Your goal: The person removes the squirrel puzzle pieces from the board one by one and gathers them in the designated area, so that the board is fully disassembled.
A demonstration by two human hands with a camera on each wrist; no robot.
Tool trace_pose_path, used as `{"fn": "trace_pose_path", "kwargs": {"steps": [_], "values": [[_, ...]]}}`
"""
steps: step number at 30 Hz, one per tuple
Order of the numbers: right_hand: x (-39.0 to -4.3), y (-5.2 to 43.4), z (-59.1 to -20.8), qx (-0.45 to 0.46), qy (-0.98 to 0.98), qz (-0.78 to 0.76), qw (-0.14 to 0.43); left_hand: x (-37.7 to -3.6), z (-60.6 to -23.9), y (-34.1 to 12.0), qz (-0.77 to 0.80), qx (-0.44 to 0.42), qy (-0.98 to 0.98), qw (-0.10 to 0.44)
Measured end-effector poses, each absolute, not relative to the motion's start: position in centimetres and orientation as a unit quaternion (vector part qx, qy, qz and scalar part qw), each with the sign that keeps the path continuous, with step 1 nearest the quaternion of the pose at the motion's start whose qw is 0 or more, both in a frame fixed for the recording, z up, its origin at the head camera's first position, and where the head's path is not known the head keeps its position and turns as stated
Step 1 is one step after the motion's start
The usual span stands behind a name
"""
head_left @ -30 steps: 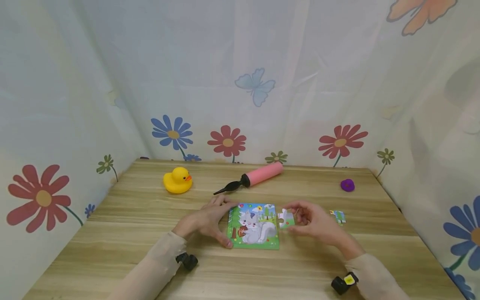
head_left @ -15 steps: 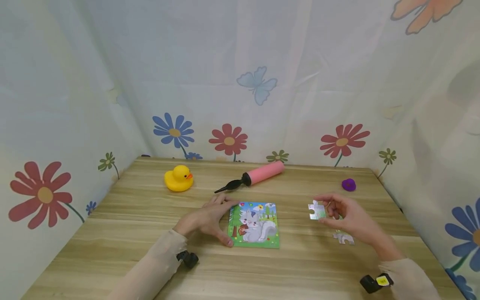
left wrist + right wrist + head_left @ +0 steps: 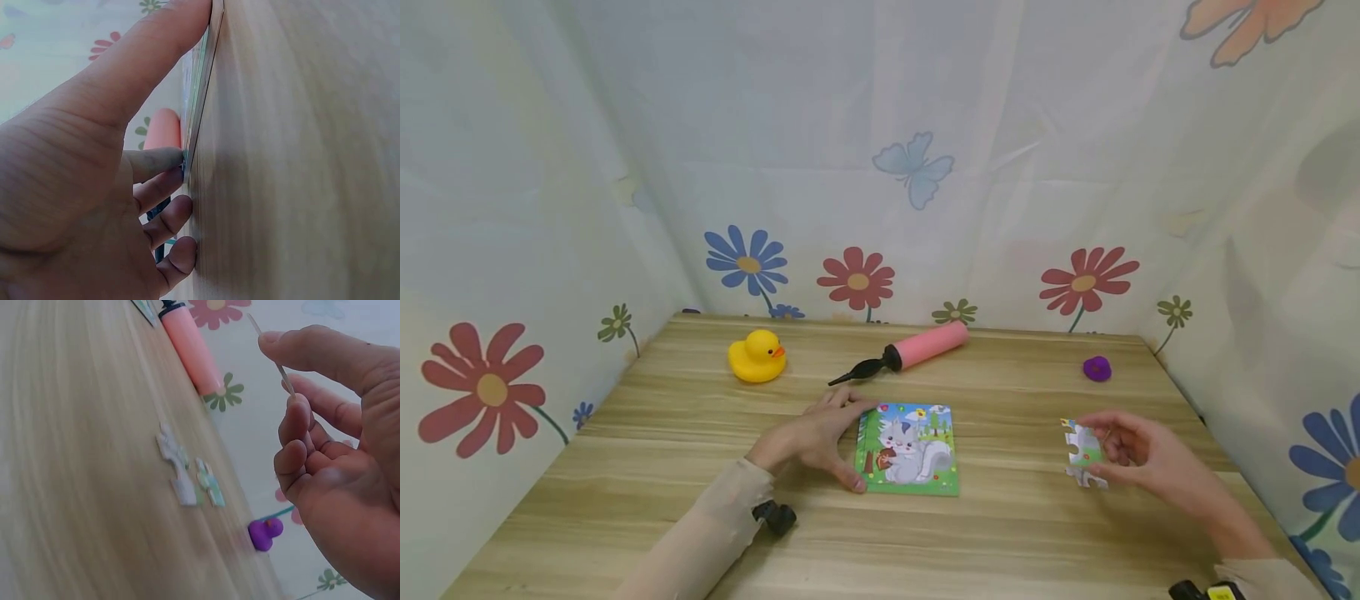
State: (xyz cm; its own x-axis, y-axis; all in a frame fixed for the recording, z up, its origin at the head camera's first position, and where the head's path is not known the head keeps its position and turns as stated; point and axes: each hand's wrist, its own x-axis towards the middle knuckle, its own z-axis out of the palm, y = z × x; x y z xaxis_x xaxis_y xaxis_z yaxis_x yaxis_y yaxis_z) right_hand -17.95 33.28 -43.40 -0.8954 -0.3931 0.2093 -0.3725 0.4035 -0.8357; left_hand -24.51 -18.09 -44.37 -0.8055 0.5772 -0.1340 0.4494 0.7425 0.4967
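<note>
a: two hands in play. left hand (image 3: pixel 815 439) braces the squirrel puzzle (image 3: pixel 907 448) at its left edge, fingers straight, thumb and fingertips touching the board rim. right hand (image 3: pixel 1138 457) pinches one puzzle piece (image 3: pixel 1082 446) between thumb and fingers, held up off the wooden table (image 3: pixel 700 433), well right of the board.

b: step?

a: looks like pieces coming off the board one by one. loose pieces (image 3: pixel 187 472) lie flat under the right hand, so i'd judge this one is about to be set down beside them.

b: what does the move need?

a: lower it flat, release the pinch, don't land on the loose ones.

b: room?

a: right table edge and the flowered curtain (image 3: pixel 1262 275) are near that hand. purple toy (image 3: pixel 1097 368) sits behind, apart. open wood between board and hand. duck (image 3: pixel 756 357) and pink pump (image 3: pixel 910 352) are far back, clear of both.
</note>
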Motion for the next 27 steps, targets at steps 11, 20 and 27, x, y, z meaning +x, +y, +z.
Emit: {"fn": "trace_pose_path", "kwargs": {"steps": [11,20,27], "values": [[-16.2,35.4,-45.1,-0.185,0.846,-0.493,0.091,-24.6,-44.4,-18.1,0.225,0.278,0.923,0.141],[-15.1,36.3,-46.7,-0.238,0.832,-0.490,0.108,-24.4,-44.2,-18.0,0.231,0.277,0.921,0.145],[-15.1,36.6,-47.4,-0.229,0.828,-0.492,0.144,-24.5,-44.3,-18.1,0.226,0.275,0.923,0.145]]}}
